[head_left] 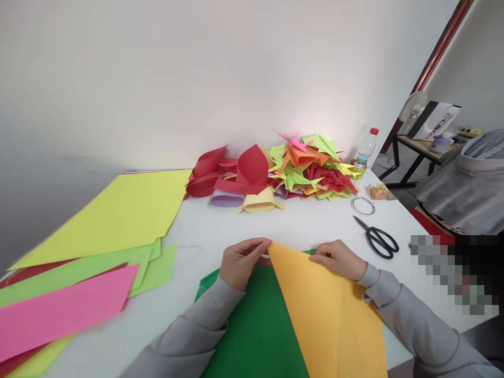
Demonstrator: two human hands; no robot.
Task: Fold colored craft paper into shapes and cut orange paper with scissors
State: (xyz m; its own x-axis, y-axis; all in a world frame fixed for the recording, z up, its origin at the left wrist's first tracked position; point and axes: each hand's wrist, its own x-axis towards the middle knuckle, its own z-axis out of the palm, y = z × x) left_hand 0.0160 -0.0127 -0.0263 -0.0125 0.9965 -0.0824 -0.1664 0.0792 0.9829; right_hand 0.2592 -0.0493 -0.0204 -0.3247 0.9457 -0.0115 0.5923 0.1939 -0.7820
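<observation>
Both hands are on a sheet of orange-yellow paper [318, 310], which has a crease running down it. At its upper left corner, my left hand [243, 261] pinches the tip between thumb and fingers. My right hand [339, 259] grips the paper's upper edge farther right, thumb on top, the other fingers partly hidden. Beneath the orange-yellow sheet lies dark green paper [258, 320], seen mostly between my left forearm and the sheet's slanted edge.
Large yellow [129, 215], light green and pink paper [74, 312] sheets lie at left. Along the wall sit red paper shapes [254, 168] and a pile of folded paper [311, 168]. A bottle [366, 149], wire ring [363, 206] and black scissors [380, 239] are at right.
</observation>
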